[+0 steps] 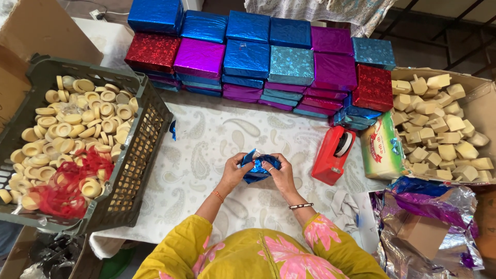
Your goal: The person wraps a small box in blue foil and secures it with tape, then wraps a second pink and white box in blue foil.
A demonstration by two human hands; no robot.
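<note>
Hands meet over the patterned surface (pixel 217 155): left hand (pixel 235 173) and right hand (pixel 281 175) both close their fingers on a small parcel (pixel 257 168) in blue foil, probably mid-fold. Finishing the wrap seems to call for tape from the red dispenser (pixel 333 155), just right. Wrapped boxes (pixel 268 62) stack behind; a crate (pixel 137 150) of rings sits left, a carton (pixel 478 88) of blocks right.
</note>
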